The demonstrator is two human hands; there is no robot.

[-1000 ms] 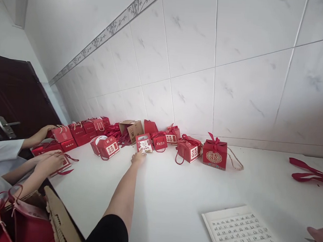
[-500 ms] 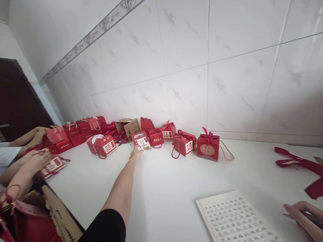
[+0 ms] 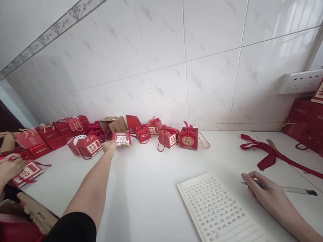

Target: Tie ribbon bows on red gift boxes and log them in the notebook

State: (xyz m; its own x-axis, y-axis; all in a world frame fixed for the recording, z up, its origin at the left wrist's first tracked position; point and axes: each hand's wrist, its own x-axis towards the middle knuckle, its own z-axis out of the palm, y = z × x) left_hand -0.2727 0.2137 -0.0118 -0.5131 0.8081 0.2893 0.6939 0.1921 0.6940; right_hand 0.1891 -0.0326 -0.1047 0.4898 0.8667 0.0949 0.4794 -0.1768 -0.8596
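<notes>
My left hand (image 3: 109,148), at the end of an outstretched arm, is closed at the left edge of a small red and white gift box (image 3: 122,139) that lies leaning back on the table. Most of those fingers are hidden. Between the fingers of my right hand (image 3: 259,187) is a clear-barrelled pen (image 3: 290,190), its tip pointing left, off the page. Left of this hand lies an open notebook (image 3: 213,210), its upper lines filled with handwriting and its lower lines blank.
Several red gift boxes (image 3: 168,137) with ribbons stand along the tiled wall. A cardboard box (image 3: 114,124) lies among them. Red ribbon (image 3: 268,152) trails at right, near stacked boxes (image 3: 302,115) and a power strip (image 3: 301,80). At left, another person's hands (image 3: 10,167) hold a box.
The view has swung right, bringing the power strip and stacked boxes in. My left hand has shifted to the box's left side, and the box now leans back more. The pen stays in my right hand.
</notes>
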